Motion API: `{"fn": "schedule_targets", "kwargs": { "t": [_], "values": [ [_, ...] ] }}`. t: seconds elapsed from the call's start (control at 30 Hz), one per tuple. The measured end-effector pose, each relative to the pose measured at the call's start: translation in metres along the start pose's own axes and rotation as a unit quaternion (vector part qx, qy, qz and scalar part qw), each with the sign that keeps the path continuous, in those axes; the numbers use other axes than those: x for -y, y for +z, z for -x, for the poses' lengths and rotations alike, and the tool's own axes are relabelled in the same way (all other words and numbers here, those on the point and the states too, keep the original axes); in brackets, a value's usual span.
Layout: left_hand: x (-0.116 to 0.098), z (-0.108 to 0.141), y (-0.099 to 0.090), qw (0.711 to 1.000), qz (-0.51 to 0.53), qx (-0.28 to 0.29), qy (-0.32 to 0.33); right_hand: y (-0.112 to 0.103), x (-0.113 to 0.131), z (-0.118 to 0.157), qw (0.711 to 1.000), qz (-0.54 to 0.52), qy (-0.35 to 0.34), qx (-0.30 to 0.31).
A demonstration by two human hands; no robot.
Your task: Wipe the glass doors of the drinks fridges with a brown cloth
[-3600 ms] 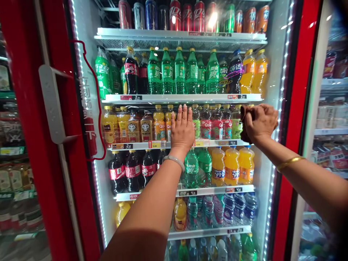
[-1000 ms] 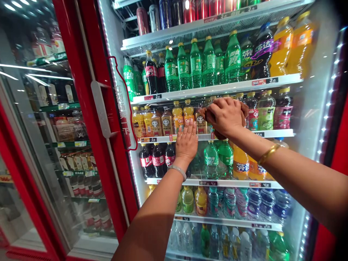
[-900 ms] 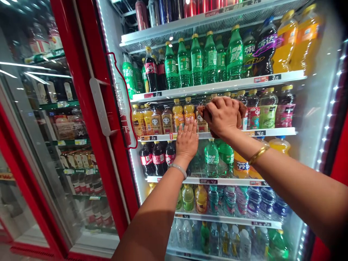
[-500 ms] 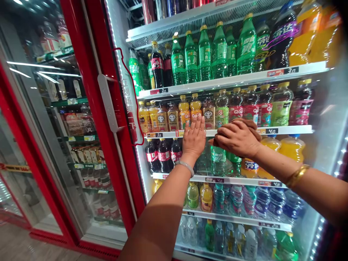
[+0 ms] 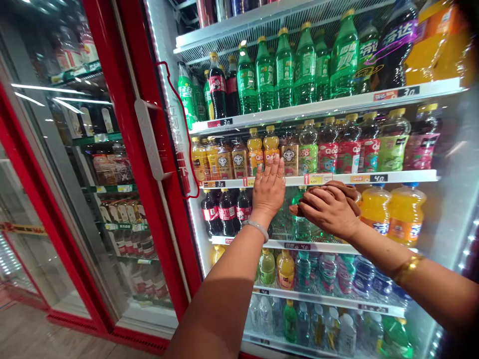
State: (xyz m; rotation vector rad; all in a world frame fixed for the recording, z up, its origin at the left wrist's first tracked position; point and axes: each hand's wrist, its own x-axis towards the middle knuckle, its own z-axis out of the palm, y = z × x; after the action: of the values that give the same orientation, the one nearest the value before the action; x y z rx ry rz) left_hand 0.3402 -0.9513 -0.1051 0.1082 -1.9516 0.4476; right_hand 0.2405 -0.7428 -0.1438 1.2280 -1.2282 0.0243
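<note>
The crumpled brown cloth (image 5: 343,188) lies in front of the lit drinks cooler's clear glass door (image 5: 178,142), right of the left hand. Its long axis runs roughly sideways, a narrow tip pointing left and slightly down, the bulkier folds toward the right. The right hand (image 5: 331,211), below a shiny gold bangle (image 5: 408,269), holds the cloth under spread fingers. The left hand (image 5: 268,192), with a pale grey bangle (image 5: 256,229) at the wrist, is open and empty, its palm toward the glass and fingers pointing up.

The door is upright, with a red outline and white lettering near its left edge. Behind it, white wire shelves (image 5: 404,176) carry green, dark and orange bottles. A long white plastic handle (image 5: 148,139) stands on the red frame at left; beyond are another glass-fronted cooler (image 5: 140,305) and a greyish floor (image 5: 22,331).
</note>
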Motion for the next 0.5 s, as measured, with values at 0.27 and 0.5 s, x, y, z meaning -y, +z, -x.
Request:
{"fn": "schedule_targets", "kwargs": {
  "t": [0.27, 0.5],
  "values": [
    [0.001, 0.000, 0.006, 0.999, 0.017, -0.041, 0.004, 0.004, -0.065, -0.030, 0.970, 0.088, 0.217, -0.060],
    [0.002, 0.001, 0.006, 0.999, 0.015, -0.049, 0.005, 0.009, -0.019, -0.017, 0.980, 0.060, 0.179, -0.068]
  ]
}}
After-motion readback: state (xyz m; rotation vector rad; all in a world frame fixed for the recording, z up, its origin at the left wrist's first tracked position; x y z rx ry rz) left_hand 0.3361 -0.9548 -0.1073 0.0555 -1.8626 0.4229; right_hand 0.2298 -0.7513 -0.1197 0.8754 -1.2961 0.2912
